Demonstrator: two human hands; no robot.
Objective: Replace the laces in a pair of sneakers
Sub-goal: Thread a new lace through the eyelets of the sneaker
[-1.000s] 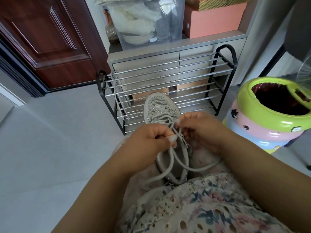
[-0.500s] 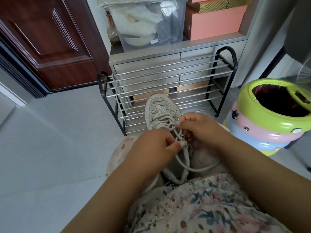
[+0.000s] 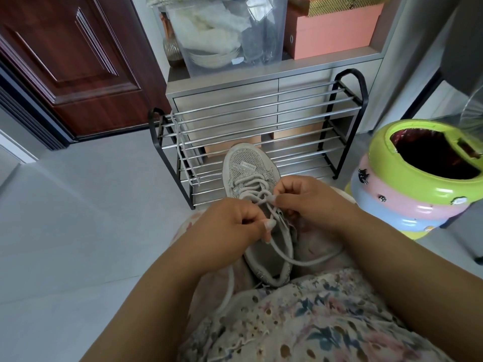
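A grey mesh sneaker [image 3: 248,165] lies on my lap, toe pointing away from me. A grey lace [image 3: 281,253] is threaded through its front eyelets, and its loose ends trail back over the shoe opening and my dress. My left hand [image 3: 232,223] pinches one strand of the lace at the left side of the tongue. My right hand [image 3: 305,198] pinches the lace tip at an eyelet on the right side. A second grey lace [image 3: 180,150] hangs over the left end of the shoe rack.
A black and chrome shoe rack [image 3: 261,126] stands on the floor just beyond the sneaker. A green, pink and blue bin [image 3: 418,184] sits to the right. Behind are a grey drawer cabinet [image 3: 300,82], a clear storage box [image 3: 224,30], pink boxes and a dark red door [image 3: 65,61].
My left hand has shifted its pinch along the lace, and my right hand has brought the lace tip closer to the eyelet. The sneaker has stayed in place.
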